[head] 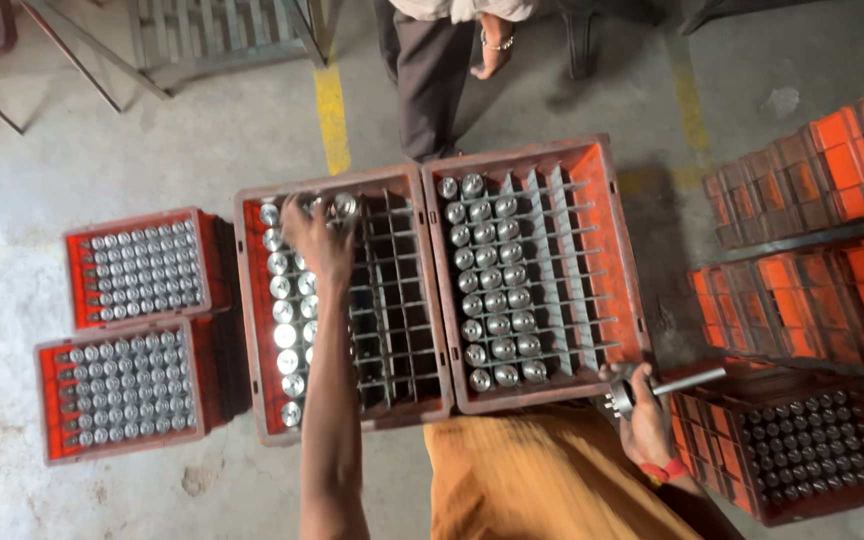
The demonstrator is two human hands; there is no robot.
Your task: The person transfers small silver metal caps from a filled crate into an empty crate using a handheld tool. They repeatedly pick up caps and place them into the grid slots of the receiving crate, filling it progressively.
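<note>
On a stained concrete floor [252, 130] crossed by a yellow line [332, 115], filled orange crates [137, 270] stand left and stacked ones [822, 170] right. A bystander's legs [427, 80] stand beyond. The left hand [314, 238] closes on a shiny metal cylinder [342, 206] in the left divided crate [252, 330]; the right hand [647, 410] grips a stemmed metal part [667, 385] beside the right crate [612, 230].

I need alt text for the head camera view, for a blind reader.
Seen from above, the left hand sets shiny metal parts into a gridded orange crate, while the right hand grips a metal rod. More crates stand around.
</note>
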